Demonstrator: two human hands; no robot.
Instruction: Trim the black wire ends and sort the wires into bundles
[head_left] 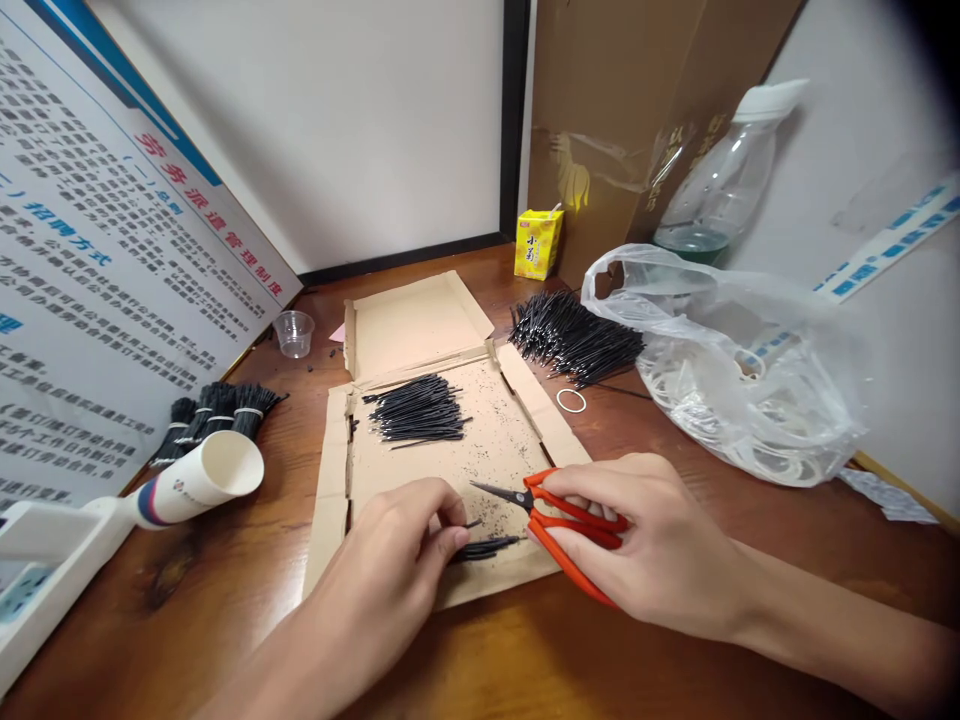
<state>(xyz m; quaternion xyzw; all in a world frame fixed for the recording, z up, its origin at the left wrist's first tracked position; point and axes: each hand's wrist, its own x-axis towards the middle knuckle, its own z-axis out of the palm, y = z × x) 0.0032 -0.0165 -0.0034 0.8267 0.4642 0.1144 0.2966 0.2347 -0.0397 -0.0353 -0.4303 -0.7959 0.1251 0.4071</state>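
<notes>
While my left grip [397,545] pinches a thin black strand [472,523], more strands [491,547] just below it, my right grip [660,545] holds red-handled scissors [523,497] over flecked cardboard [420,470]

Light gleams on a brown wooden table [225,570] backed by a black-framed white panel [322,130], a Chinese-language notice board [112,230] at left, a pale wall [904,350] at right.
</notes>
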